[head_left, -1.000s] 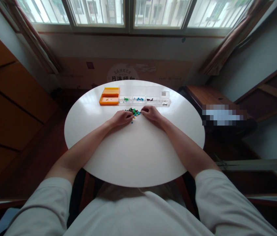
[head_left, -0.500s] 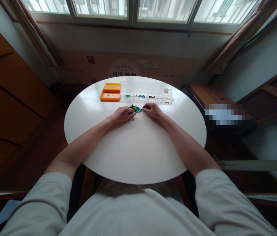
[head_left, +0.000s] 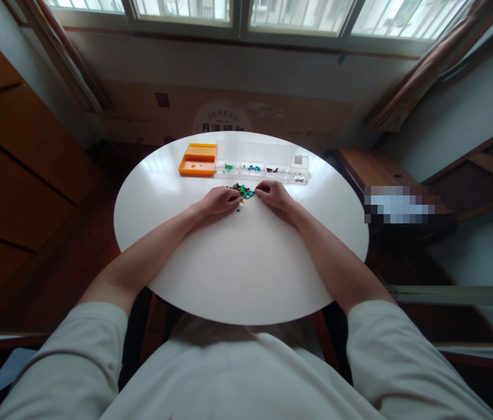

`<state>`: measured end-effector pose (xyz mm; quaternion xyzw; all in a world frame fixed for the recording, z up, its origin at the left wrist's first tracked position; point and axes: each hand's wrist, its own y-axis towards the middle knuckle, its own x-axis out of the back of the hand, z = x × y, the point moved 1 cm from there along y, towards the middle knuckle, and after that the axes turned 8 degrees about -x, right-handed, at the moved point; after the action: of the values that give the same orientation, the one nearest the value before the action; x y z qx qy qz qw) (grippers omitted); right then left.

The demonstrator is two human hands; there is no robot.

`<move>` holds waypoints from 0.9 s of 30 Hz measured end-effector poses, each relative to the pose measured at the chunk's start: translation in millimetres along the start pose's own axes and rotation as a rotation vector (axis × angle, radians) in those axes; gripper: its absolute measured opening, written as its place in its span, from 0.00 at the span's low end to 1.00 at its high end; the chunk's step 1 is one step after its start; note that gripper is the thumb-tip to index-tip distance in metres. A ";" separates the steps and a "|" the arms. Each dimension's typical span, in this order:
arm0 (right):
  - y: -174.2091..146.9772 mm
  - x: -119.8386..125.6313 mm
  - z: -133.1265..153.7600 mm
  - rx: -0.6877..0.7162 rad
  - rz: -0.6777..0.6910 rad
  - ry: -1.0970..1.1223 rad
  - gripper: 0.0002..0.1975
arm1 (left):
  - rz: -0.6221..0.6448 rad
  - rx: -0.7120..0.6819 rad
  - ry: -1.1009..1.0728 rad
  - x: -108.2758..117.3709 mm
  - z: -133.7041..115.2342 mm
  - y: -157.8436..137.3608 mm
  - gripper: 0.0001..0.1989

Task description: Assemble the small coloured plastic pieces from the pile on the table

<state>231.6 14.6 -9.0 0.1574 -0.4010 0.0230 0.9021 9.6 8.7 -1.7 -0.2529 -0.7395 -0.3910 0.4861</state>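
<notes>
A heap of small coloured pieces [head_left: 244,190], mostly green, blue and dark brown, lies on the white round table. My left hand [head_left: 222,200] rests at the heap's left edge, its fingers curled together; whatever is between them is too small to make out. On the opposite side my right hand [head_left: 272,193] touches the heap with pinched fingertips, and their contents are hidden too. One loose blue piece [head_left: 238,210] lies nearer to me, below the left fingertips. Behind the heap stand an orange open box [head_left: 196,171] and a row of clear open boxes [head_left: 252,173] with small sorted pieces inside.
The white table [head_left: 237,262] has a rounded edge close to my body. A wooden cabinet [head_left: 360,166] stands beyond it on the right, with a blurred patch over its front. Wall and window are behind the table.
The whole view has shifted slightly. Both hands stay at the heap in nearly the same pose, with no visible piece moved away.
</notes>
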 end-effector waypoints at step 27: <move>0.0 -0.4 -0.3 -0.016 -0.006 0.001 0.11 | -0.006 0.010 -0.049 4.1 -4.7 0.0 0.18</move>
<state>231.5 14.7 -9.5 0.1512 -0.4003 0.0170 0.9037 10.3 4.8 3.1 -0.2576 -0.7538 -0.3827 0.4680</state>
